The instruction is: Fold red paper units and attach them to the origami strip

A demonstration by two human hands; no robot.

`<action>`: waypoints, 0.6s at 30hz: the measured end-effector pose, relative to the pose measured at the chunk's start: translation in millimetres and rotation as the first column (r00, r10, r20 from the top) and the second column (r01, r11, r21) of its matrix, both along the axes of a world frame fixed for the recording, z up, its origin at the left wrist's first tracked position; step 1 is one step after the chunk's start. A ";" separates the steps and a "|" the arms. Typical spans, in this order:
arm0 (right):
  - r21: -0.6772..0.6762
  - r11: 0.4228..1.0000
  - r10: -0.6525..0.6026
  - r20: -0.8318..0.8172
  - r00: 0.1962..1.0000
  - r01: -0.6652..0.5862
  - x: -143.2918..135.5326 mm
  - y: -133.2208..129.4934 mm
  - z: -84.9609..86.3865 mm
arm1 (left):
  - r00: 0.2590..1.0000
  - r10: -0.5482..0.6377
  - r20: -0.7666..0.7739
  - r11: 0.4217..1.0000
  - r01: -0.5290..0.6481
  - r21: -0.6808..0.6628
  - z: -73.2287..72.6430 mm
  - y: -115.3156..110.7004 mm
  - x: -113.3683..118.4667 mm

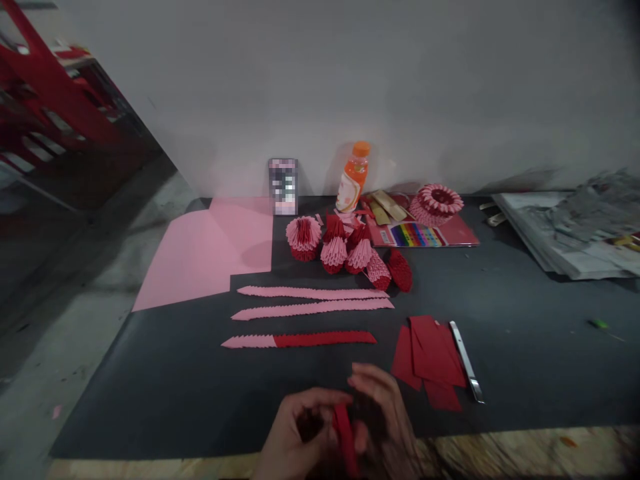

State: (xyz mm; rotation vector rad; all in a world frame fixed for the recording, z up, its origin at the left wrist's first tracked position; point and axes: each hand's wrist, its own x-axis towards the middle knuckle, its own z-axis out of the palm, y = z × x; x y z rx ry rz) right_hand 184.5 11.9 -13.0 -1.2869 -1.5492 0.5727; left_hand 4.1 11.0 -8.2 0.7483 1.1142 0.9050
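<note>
Near the front edge of the dark table, my left hand (303, 430) pinches a small folded red paper strip (345, 433) between thumb and fingers. My right hand (383, 410) is beside it, fingers curved around the strip's right side; its fingertips are partly blurred, so contact is unclear. Just beyond lie a pink-and-red folded chain (300, 340) and two pink chains (313, 309). Several loose red paper slips (433, 353) overlap to the right, next to a silver cutter (467, 360).
Pink sheets (200, 257) lie at the left. Folded paper pieces (333, 253), an orange bottle (354, 177), a phone (283, 187) and a round pink-red piece (437, 203) stand near the wall. Stacked papers (560, 247) are at the right.
</note>
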 end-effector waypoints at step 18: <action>-0.104 0.987 -0.132 -0.101 0.986 0.121 -9.1 6.2 19.0 | 0.873 0.377 -0.311 0.926 -0.365 0.098 9.3 -5.4 24.1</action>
